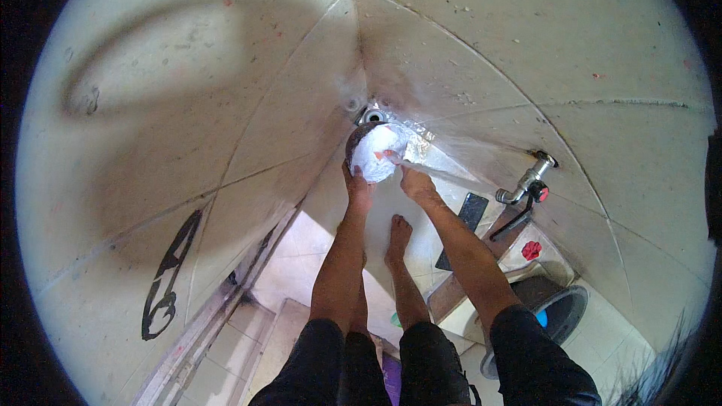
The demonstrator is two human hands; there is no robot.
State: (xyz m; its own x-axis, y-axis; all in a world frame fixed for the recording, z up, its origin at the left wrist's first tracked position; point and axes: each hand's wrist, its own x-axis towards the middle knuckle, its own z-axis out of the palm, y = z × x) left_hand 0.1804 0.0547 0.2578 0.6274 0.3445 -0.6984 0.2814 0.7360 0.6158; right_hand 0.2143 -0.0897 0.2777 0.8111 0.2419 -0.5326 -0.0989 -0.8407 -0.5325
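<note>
The left grip [359,189] pinches the near rim of the bowl [378,152], which lies just beyond it, round, with no clear long axis; the right grip [416,183] is at the bowl's near right, less firmly on it, and I cannot tell whether spread or pressed together; a pale streak [451,175] runs rightward toward the tap [526,182]; a pipe end [374,116] shows past the bowl.

One bowl [374,143], one tap [529,183].
</note>
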